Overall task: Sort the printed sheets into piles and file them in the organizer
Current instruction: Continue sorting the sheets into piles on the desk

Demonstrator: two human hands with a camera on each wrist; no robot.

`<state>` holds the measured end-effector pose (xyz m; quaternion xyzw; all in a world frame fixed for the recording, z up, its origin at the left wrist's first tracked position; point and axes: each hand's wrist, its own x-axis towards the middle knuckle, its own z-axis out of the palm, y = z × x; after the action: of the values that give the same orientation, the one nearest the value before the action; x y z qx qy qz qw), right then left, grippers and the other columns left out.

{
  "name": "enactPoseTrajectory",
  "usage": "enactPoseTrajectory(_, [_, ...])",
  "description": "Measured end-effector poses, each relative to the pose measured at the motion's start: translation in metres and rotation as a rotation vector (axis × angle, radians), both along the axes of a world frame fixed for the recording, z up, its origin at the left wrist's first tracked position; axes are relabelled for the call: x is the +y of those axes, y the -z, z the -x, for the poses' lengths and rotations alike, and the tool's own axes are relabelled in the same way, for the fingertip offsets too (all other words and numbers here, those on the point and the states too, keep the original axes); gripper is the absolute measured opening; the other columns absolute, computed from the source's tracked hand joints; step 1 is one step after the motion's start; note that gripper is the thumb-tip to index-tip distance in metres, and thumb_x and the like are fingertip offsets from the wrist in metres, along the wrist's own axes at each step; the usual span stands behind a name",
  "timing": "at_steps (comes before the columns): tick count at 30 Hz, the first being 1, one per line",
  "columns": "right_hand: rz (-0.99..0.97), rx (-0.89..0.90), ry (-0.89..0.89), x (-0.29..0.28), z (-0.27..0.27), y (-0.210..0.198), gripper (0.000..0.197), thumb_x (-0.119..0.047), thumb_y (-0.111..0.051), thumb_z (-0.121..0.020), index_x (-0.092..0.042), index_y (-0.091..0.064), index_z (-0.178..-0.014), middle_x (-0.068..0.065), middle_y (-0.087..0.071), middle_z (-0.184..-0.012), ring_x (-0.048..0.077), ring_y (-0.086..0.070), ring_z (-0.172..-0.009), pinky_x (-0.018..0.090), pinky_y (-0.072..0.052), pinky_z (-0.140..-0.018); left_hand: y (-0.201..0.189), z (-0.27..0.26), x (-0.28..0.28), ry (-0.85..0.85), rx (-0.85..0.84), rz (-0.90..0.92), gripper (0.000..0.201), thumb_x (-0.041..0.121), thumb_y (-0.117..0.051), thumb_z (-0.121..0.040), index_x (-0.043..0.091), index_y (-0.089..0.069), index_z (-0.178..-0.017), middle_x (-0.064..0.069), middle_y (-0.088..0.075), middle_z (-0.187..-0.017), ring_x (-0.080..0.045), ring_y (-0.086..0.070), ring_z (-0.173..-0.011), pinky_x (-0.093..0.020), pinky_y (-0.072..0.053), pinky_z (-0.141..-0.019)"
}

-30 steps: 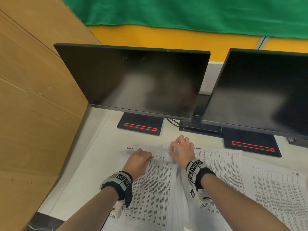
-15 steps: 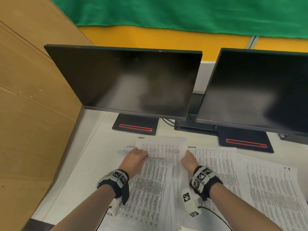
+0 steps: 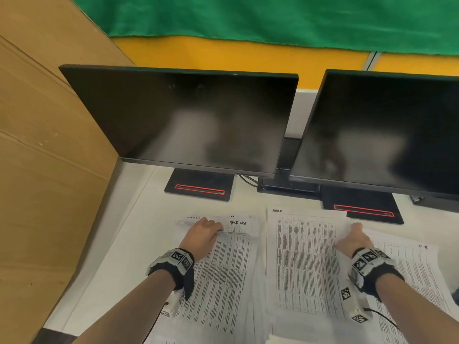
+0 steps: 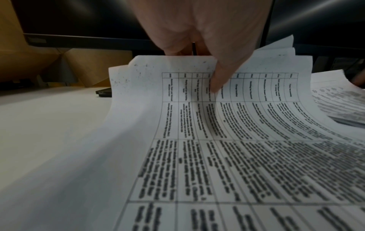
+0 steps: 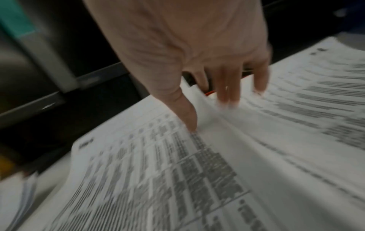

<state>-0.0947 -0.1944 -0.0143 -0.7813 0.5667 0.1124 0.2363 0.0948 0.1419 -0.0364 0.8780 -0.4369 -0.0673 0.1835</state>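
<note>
Printed table sheets lie in three piles on the white desk [image 3: 119,256]. My left hand [image 3: 202,232] grips the far edge of the left pile [image 3: 223,281], lifting several sheets [image 4: 237,125]; the thumb [image 4: 219,78] lies on top and the fingers sit behind. My right hand [image 3: 355,238] holds the right edge of the top sheet [image 3: 303,256] on the middle pile. There the thumb [image 5: 187,118] presses the sheet [image 5: 158,171] and the fingers [image 5: 229,93] reach down beyond its raised edge. The right pile [image 3: 409,274] lies beside it. No organizer is in view.
Two dark monitors [image 3: 188,120] [image 3: 387,130] stand behind the papers on black bases with red lines [image 3: 200,189] [image 3: 363,211]. A cardboard panel [image 3: 49,170] walls off the left side. Green cloth [image 3: 273,18] hangs at the back.
My right hand has carried a sheet from the left pile rightward and brought it down on the middle pile. My left hand has stayed at the left pile's far edge.
</note>
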Motion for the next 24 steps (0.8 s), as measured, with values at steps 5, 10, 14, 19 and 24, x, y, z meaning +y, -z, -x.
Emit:
enactPoseTrajectory(5, [0.298,-0.293,-0.377,0.062,-0.049,-0.013,0.046,-0.022,-0.058,-0.089,-0.02,-0.044,-0.132,0.009,-0.047,-0.13,0.025,-0.046,-0.119,0.042,-0.04,-0.1,0.0,0.001,-0.003,0.0,-0.001,-0.021,0.018,0.01,-0.046,-0.092,0.013,-0.06,-0.103,-0.005,-0.065,-0.096,-0.022,-0.05,-0.094,-0.032,-0.042,-0.081])
enactPoseTrajectory(10, [-0.221,-0.434,-0.539,0.125,-0.098,0.005,0.014,-0.02,-0.055,-0.092,-0.015,-0.067,-0.098,0.002,-0.066,-0.103,0.016,-0.06,-0.095,0.032,-0.049,-0.096,-0.003,0.002,-0.002,-0.012,-0.008,-0.012,0.018,0.01,-0.046,-0.092,0.012,-0.061,-0.102,-0.006,-0.065,-0.095,-0.023,-0.051,-0.093,-0.034,-0.043,-0.081])
enactPoseTrajectory(14, [-0.331,-0.363,-0.385,0.135,-0.113,0.019,0.02,-0.026,-0.068,-0.084,-0.012,-0.067,-0.098,0.002,-0.067,-0.097,0.017,-0.061,-0.092,0.024,-0.047,-0.079,-0.003,0.004,-0.002,-0.019,-0.019,-0.031,0.018,0.011,-0.046,-0.092,0.012,-0.061,-0.102,-0.007,-0.064,-0.096,-0.024,-0.051,-0.095,-0.033,-0.04,-0.081])
enactPoseTrajectory(19, [-0.395,-0.45,-0.241,0.139,-0.113,0.031,0.019,-0.02,-0.073,-0.079,-0.01,-0.063,-0.092,0.002,-0.067,-0.091,0.014,-0.063,-0.083,0.024,-0.048,-0.068,-0.003,0.003,-0.003,-0.018,-0.02,-0.026,0.018,0.012,-0.045,-0.092,0.012,-0.061,-0.101,-0.006,-0.065,-0.095,-0.023,-0.052,-0.093,-0.032,-0.041,-0.082])
enactPoseTrajectory(24, [-0.361,-0.522,-0.256,0.145,-0.112,0.033,0.016,-0.021,-0.074,-0.078,-0.018,-0.059,-0.076,-0.004,-0.063,-0.083,0.013,-0.06,-0.079,0.029,-0.05,-0.074,-0.004,0.003,-0.003,-0.014,-0.008,-0.016,0.017,0.01,-0.047,-0.091,0.011,-0.062,-0.099,-0.007,-0.065,-0.092,-0.024,-0.052,-0.091,-0.035,-0.044,-0.079])
